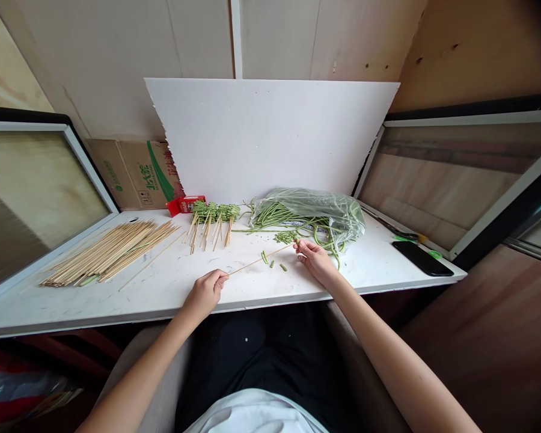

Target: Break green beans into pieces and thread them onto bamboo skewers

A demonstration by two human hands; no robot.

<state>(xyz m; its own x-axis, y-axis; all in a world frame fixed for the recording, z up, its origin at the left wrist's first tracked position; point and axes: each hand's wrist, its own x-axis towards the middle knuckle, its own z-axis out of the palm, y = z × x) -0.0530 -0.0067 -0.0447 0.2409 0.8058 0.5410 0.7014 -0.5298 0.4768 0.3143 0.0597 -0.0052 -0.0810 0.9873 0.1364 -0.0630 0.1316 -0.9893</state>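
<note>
A thin wooden skewer (pixel 256 261) spans the gap between my two hands, slanting up to the right. My left hand (pixel 207 290) is closed around its lower end. At the other end, the fingers of my right hand (pixel 313 258) pinch the tip; whether a bean piece is between them is too small to tell. A few cut green bean pieces (pixel 283 267) lie on the white table under the skewer. Just beyond my right hand sits a small pile of cut beans (pixel 287 236). Long green beans (pixel 275 215) spill from a clear plastic bag (pixel 338 207) behind it.
Loose skewers (pixel 103 252) are heaped at the left of the white table (pixel 162 300). Bean-loaded skewers (pixel 216 213) lie stacked at the back, near a red box (pixel 192 203) and a cardboard box (pixel 135 171). A black phone (pixel 421 258) rests at the right edge. A white board (pixel 270 138) stands behind.
</note>
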